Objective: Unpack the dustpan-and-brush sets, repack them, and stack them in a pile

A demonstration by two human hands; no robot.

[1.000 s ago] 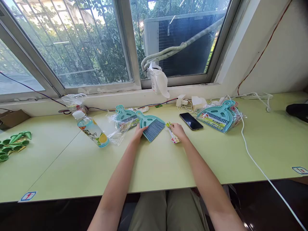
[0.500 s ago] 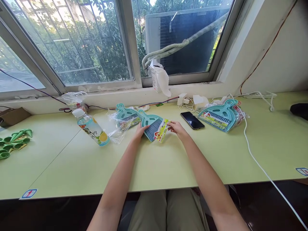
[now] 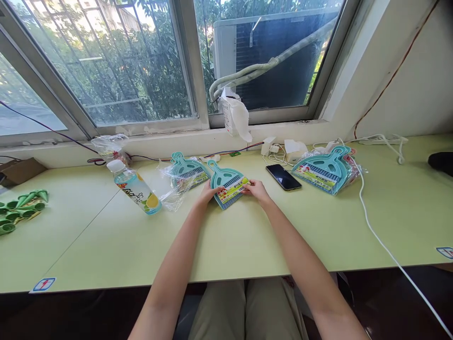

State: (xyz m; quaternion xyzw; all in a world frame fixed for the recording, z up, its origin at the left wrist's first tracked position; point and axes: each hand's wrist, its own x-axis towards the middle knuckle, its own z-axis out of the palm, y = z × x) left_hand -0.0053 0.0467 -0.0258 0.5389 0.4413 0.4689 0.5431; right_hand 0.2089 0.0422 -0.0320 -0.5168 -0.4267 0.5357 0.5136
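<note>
In front of me is a small teal dustpan and brush set (image 3: 222,175), its handle pointing away to the upper left. My left hand (image 3: 207,193) grips its left edge, with the thumb over the front. A yellow-green printed label (image 3: 233,190) lies across the bristles. My right hand (image 3: 255,190) pinches the label's right end at the set's right edge. Behind my left hand lies another teal dustpan set (image 3: 187,169), partly under clear plastic wrap (image 3: 173,191). More wrapped dustpan sets (image 3: 320,172) are stacked at the right.
A black phone (image 3: 283,177) lies right of my hands, and a drink bottle (image 3: 136,189) leans at the left. Green cone-shaped pieces (image 3: 23,208) are at the far left. A white cable (image 3: 371,226) runs down the table's right side. A window closes off the back.
The label was tilted upright off the right side of the bristles. It now lies flat across them, and my right hand has moved slightly left and down with it.
</note>
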